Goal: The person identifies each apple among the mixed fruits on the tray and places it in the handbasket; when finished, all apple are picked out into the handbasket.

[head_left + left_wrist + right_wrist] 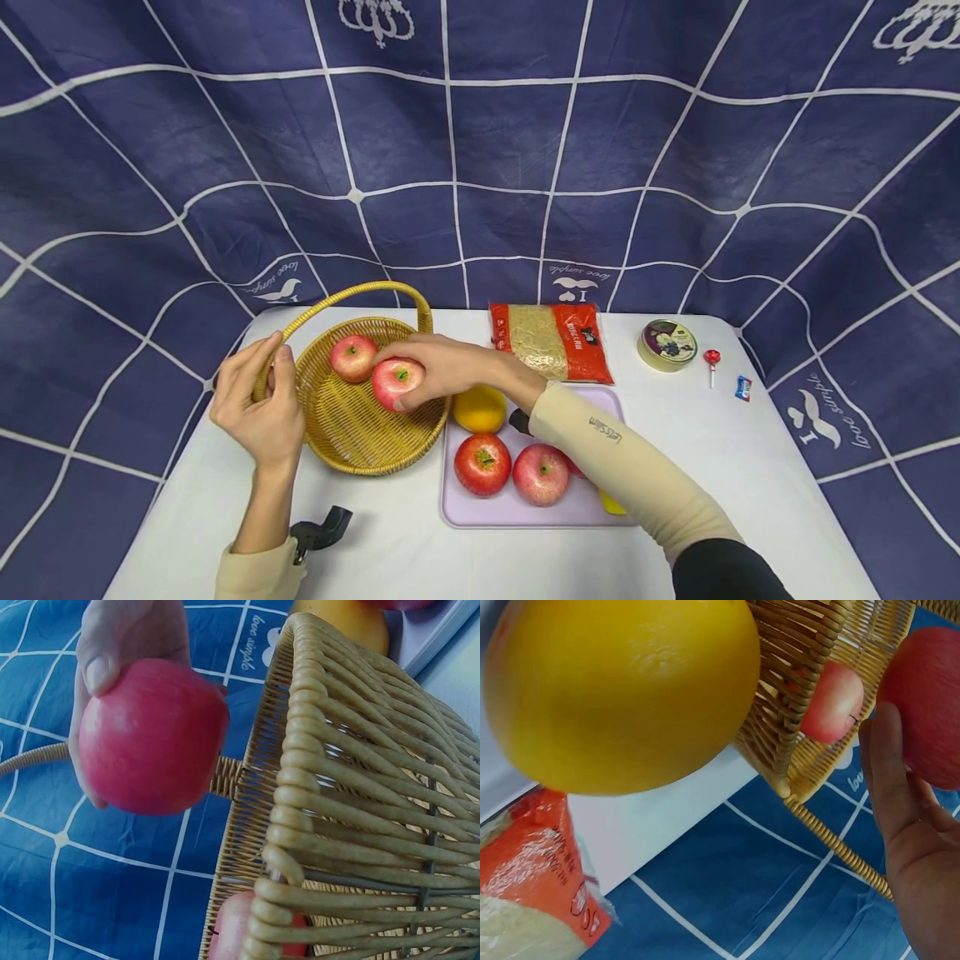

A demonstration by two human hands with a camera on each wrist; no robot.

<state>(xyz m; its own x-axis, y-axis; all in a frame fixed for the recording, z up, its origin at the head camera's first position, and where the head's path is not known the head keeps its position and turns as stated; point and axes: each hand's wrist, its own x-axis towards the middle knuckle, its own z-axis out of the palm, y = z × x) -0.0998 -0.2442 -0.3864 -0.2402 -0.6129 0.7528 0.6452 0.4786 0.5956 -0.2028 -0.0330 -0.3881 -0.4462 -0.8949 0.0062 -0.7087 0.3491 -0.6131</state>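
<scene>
A yellow wicker basket (352, 425) stands at the left of the table, its tall handle tilted toward the left hand (262, 408), which grips it. Over the basket, the right hand (435, 367) holds a red apple (397, 382) between thumb and fingers. The left wrist view shows this apple (154, 739) above the basket rim. Another apple (353, 358) lies inside the basket, partly hidden by wicker in the right wrist view. Right of the basket, a lilac tray (525, 518) bears a red apple (482, 464), a pinkish apple (542, 474) and an orange-yellow fruit (480, 408).
The right forearm crosses the tray and hides part of its fruit; a yellow piece (611, 503) shows beyond. Behind lies a red bag of grain (551, 342). Farther right are a round tin (667, 345), a red lollipop (712, 358) and a small blue packet (743, 388).
</scene>
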